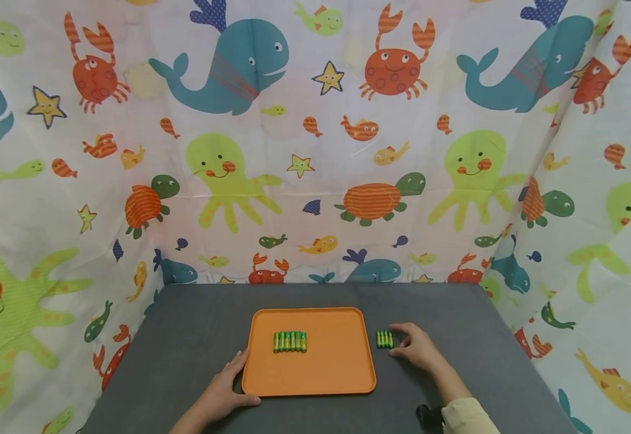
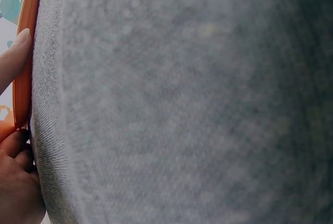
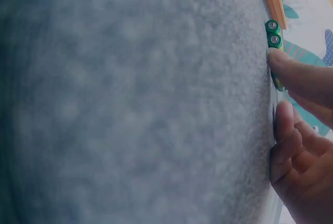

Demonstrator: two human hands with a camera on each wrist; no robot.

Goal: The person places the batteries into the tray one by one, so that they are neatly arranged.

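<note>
An orange tray (image 1: pixel 326 377) lies flat on the grey table. My left hand (image 1: pixel 223 389) holds it by the near left corner, fingers along the left side and thumb at the front edge. The left wrist view shows the thumb (image 2: pixel 18 52) against the tray's rim (image 2: pixel 32 5). Inside the tray, left of its middle, several green batteries (image 1: pixel 290 342) form a tight row. Right of the tray is a shorter row of green batteries (image 1: pixel 383 339). My right hand (image 1: pixel 415 345) pinches the rightmost battery end to end between thumb and finger; its thumb (image 3: pixel 296 70) covers part of that row.
The grey table (image 1: pixel 196 325) reaches back to a hanging curtain (image 1: pixel 304 199) printed with sea animals, which also lines both sides. A black object (image 1: pixel 429 417) sits by the right wrist, next to a pale yellow sleeve (image 1: pixel 467 416).
</note>
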